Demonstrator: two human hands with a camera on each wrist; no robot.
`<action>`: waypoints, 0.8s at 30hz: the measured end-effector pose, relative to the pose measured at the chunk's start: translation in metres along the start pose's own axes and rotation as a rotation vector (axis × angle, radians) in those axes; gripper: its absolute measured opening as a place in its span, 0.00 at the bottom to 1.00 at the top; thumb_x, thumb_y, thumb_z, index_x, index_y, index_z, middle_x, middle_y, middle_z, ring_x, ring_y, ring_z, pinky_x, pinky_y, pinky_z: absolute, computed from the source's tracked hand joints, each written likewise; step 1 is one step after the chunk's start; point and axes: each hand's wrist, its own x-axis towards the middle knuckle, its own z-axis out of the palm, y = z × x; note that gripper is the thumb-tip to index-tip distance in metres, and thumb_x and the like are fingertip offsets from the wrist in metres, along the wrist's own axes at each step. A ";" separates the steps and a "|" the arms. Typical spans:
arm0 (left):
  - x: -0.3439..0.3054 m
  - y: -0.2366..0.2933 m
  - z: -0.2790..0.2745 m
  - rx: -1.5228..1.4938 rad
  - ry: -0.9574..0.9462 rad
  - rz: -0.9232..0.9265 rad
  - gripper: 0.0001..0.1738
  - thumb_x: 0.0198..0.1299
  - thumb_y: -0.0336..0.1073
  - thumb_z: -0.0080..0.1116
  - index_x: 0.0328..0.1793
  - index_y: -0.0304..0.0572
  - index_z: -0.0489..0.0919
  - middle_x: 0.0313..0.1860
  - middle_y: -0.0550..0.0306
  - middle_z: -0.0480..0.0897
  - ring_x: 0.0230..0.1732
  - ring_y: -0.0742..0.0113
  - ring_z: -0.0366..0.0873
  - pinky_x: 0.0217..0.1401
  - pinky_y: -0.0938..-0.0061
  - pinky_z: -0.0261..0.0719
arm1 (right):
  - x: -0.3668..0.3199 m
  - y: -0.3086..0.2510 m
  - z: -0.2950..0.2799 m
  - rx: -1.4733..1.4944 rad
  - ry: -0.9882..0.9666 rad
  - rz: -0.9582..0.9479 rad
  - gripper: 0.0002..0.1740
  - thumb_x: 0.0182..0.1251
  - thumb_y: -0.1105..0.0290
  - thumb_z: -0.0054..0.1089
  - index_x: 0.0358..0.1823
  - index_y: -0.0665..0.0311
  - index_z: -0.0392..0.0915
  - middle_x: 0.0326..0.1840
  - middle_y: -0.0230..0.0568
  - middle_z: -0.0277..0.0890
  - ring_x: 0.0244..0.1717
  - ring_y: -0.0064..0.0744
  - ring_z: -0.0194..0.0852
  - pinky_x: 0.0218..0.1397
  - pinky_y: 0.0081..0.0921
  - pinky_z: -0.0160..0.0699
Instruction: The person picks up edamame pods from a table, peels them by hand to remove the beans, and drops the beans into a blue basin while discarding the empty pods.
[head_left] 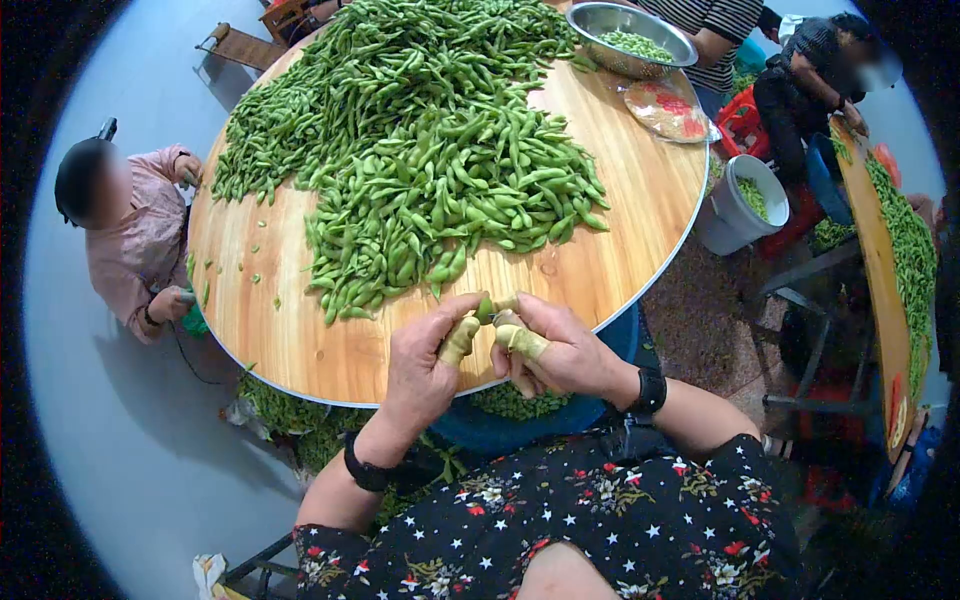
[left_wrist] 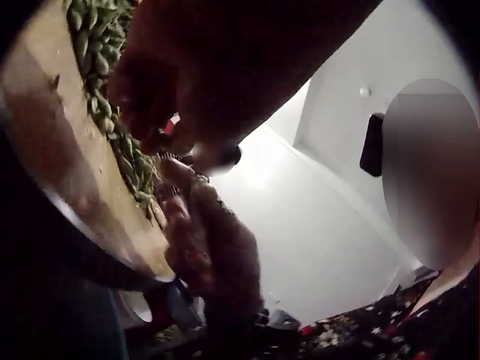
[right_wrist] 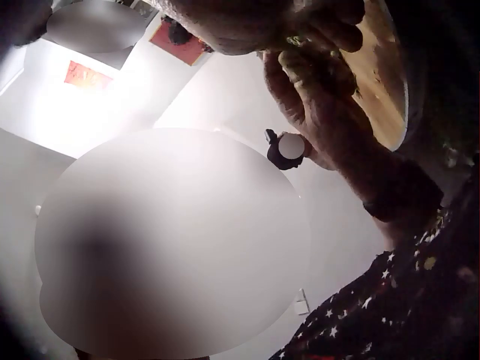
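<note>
Two hands meet over the near margin of the worktop (head_left: 650, 210), their fingers drawn close together around one green pod (head_left: 485, 308). The left hand (head_left: 423, 358) pinches the pod between forefinger and thumb, almost no gap showing between them. The right hand (head_left: 562, 345) closes its thumb and forefinger at the pod's other end, its remaining fingers curled below. Yellowish covers (head_left: 459, 342) sheathe both thumbs. Both wrist views are too dim to make the pod out clearly, though they too show the hands nearly touching.

Just beyond the fingertips lies the near fringe of a large heap of pods (head_left: 450, 200), which runs back across the worktop. Bare wood lies left and right of the hands, between the heap and the rounded rim. Under the near edge sits a blue tub (head_left: 627, 338), with green beans partly visible in it below the hands. A metal bowl (head_left: 622, 64) stands at the far right edge, and a white bucket (head_left: 727, 222) beyond the right rim, both well apart from the hands.
</note>
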 end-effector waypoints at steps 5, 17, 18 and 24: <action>-0.002 -0.002 0.002 -0.004 -0.020 -0.009 0.17 0.63 0.26 0.53 0.58 0.41 0.78 0.33 0.55 0.84 0.28 0.73 0.77 0.32 0.77 0.76 | -0.003 -0.002 0.002 0.155 0.031 0.017 0.09 0.74 0.65 0.42 0.44 0.63 0.65 0.25 0.32 0.72 0.13 0.20 0.66 0.15 0.18 0.64; -0.002 -0.010 -0.006 -1.074 -0.288 -0.499 0.18 0.65 0.35 0.57 0.59 0.38 0.76 0.29 0.62 0.79 0.23 0.74 0.75 0.26 0.80 0.74 | -0.006 0.001 -0.008 0.607 -0.154 0.231 0.11 0.75 0.61 0.41 0.54 0.55 0.64 0.24 0.34 0.73 0.12 0.20 0.66 0.12 0.16 0.64; -0.003 -0.006 -0.004 -1.075 -0.289 -0.499 0.18 0.65 0.35 0.57 0.59 0.38 0.76 0.29 0.62 0.79 0.23 0.74 0.75 0.26 0.80 0.74 | -0.006 0.003 -0.010 0.607 -0.153 0.231 0.11 0.75 0.61 0.41 0.54 0.55 0.64 0.24 0.34 0.73 0.12 0.20 0.66 0.12 0.16 0.64; -0.007 -0.002 0.004 0.521 0.098 0.479 0.15 0.55 0.28 0.65 0.49 0.35 0.78 0.30 0.54 0.81 0.26 0.70 0.77 0.28 0.74 0.76 | -0.006 -0.002 -0.006 0.477 -0.079 0.242 0.12 0.75 0.59 0.42 0.51 0.57 0.63 0.24 0.35 0.73 0.13 0.24 0.69 0.13 0.19 0.67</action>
